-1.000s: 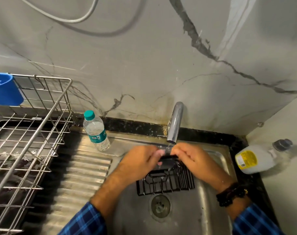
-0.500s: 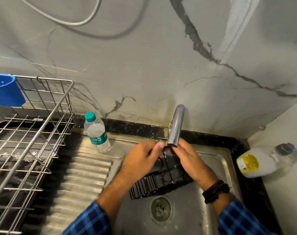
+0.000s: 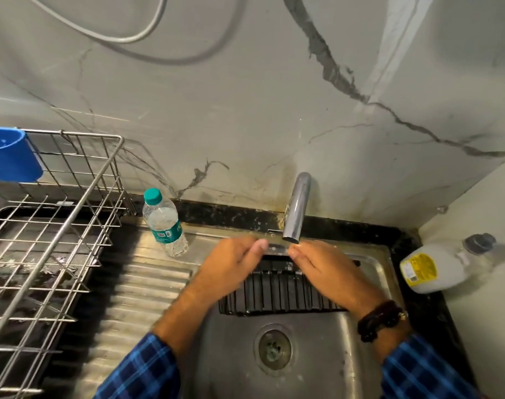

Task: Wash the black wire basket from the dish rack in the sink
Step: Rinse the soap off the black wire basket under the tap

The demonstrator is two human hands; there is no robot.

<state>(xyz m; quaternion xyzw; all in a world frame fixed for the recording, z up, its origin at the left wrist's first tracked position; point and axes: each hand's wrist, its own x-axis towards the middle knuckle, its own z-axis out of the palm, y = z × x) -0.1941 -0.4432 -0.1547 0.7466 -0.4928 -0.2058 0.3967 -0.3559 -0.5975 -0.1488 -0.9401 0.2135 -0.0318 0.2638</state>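
The black wire basket sits over the sink basin, directly below the tap, its slatted side facing the camera and its lower edge above the drain. The left hand grips the basket's upper left end, fingers curled over the top rim. The right hand grips the upper right end likewise; both are closed on the basket. Whether water is running cannot be told with certainty; a glint shows between the fingertips just under the spout.

Risks, as judged:
- The wire is probably wet and the hold is by fingertips at the top rim only; a slip would drop the basket against the steel basin.
- The spout stands just above the rim; lifting or tilting the basket upward could knock it.
- Spray off the wires could reach the water bottle standing on the ribbed drainboard to the left.

Clearances: the basket spans most of the basin's width, leaving little side room, and the rear wall of the sink is close behind it. Open room lies forward, over the drain. The dish rack on the left and the white jug lying on the surface at right are both well apart from the hands
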